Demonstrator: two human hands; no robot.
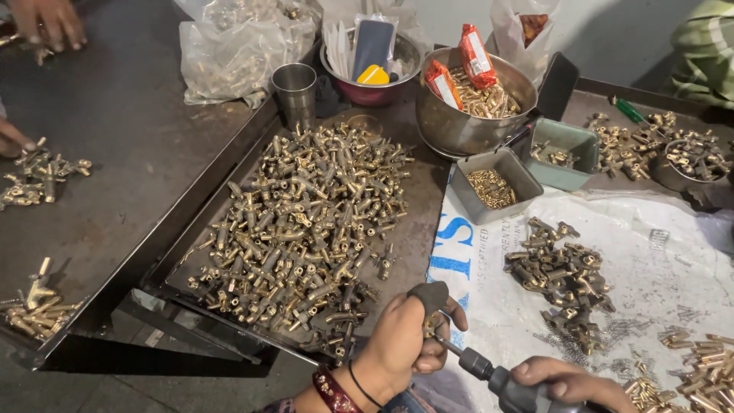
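My left hand (403, 336) is closed around a small brass fitting (433, 324) at the lower middle, thumb capped with a dark rubber guard. My right hand (569, 381) grips a dark power screwdriver (505, 386) whose bit points up-left into that fitting. Just left of my hands a big heap of brass valve fittings (302, 229) fills a dark metal tray (417, 229). A smaller pile of assembled fittings (562, 275) lies on a white printed sack (657, 260) to the right.
A steel bowl (459, 126) with brass parts and red packets, a grey tub of small screws (491, 187), a steel cup (295, 88) and plastic bags stand at the back. Other people's hands (47, 21) work at the left table. Loose brass pins (707, 371) lie lower right.
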